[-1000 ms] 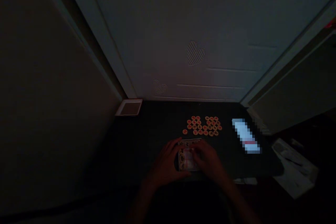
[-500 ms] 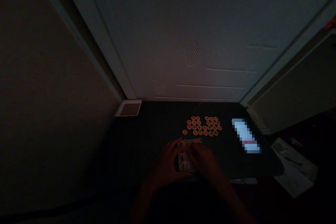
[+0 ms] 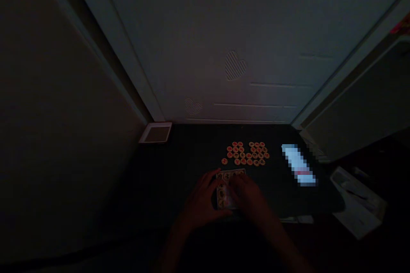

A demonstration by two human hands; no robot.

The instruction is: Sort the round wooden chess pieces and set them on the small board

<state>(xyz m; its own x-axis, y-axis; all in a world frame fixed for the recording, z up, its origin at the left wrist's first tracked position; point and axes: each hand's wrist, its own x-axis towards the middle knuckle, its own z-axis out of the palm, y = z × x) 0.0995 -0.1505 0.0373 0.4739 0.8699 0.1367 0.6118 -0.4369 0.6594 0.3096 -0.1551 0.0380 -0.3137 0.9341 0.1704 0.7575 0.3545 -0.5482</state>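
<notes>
Head view, very dim: left hand [image 3: 202, 201] and right hand [image 3: 248, 196] both rest on a small flat box of round game pieces [image 3: 226, 187] near the counter [image 3: 179, 166] front edge. Each grip looks curled on the box's sides — how tightly, can't tell. Loose xiangqi-style discs [image 3: 246, 153] lie in a cluster just beyond. Risk: w/ light this poor, a nudge could spill the box or scatter the discs. An empty-looking tray [image 3: 156, 132] sits far left; blurred-out white item [image 3: 298, 164] lies right.
</notes>
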